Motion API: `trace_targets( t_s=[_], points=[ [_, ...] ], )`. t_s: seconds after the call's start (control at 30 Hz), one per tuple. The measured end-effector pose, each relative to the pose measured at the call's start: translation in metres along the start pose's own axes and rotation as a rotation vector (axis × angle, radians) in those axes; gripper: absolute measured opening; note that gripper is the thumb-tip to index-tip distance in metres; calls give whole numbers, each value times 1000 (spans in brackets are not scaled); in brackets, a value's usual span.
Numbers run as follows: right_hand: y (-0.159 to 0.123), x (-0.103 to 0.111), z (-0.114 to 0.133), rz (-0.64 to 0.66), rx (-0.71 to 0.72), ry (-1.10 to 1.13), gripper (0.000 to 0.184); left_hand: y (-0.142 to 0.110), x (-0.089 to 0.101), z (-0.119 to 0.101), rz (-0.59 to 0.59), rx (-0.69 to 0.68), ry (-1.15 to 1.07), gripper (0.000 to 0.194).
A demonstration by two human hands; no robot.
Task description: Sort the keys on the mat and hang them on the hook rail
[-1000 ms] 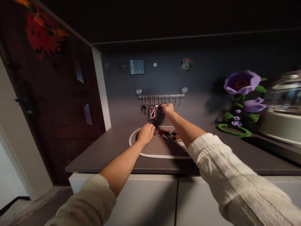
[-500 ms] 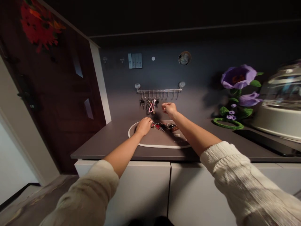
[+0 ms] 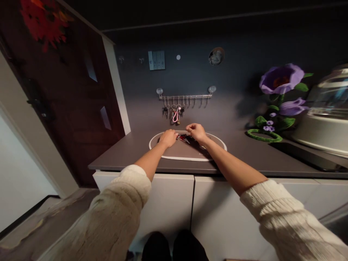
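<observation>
My left hand rests low over the mat, fingers curled, its fingertips at the near end of a bunch of keys with metal and red parts. Just above the right part of these keys hovers my right hand, fingers drawn together and nothing visible in them; it hides some of the keys. Both lie over an oval brown mat with a white rim. On the wall behind, a clear hook rail carries several hanging key sets on its left hooks, one with a pink loop strap.
A purple flower ornament with a green ring base stands on the right of the counter. Beside it is a cream appliance with a clear dome. White cabinet doors are below; a dark red door is at left.
My right hand has come away from the key set at the rail and moved down over the keys on the mat. My left hand stays beside them. The view has tilted downward.
</observation>
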State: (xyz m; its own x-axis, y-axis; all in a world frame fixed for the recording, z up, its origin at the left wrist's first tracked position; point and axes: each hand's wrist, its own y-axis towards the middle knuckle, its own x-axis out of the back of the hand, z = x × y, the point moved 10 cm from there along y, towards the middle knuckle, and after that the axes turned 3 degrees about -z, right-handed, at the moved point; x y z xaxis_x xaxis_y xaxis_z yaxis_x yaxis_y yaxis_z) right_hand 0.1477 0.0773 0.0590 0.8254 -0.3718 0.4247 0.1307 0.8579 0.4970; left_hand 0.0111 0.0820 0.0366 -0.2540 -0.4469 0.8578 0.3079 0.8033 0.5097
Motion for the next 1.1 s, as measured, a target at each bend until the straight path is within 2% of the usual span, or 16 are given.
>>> trace_targets(
  t_s=[0.13, 0.37, 0.7, 1.1],
  points=[
    [-3, -6, 8, 62, 168, -303, 14, 3, -6, 1, 38, -11, -1, 35],
    [-1, -16, 12, 109, 234, -478, 19, 1, -3, -2, 22, -54, -27, 31],
    [-4, -26, 14, 147, 291, -487, 17, 1, 6, -4, -43, -46, -56, 26],
    [-10, -29, 28, 176, 362, -388, 17, 0, 28, -5, -209, -44, -193, 23]
  ],
)
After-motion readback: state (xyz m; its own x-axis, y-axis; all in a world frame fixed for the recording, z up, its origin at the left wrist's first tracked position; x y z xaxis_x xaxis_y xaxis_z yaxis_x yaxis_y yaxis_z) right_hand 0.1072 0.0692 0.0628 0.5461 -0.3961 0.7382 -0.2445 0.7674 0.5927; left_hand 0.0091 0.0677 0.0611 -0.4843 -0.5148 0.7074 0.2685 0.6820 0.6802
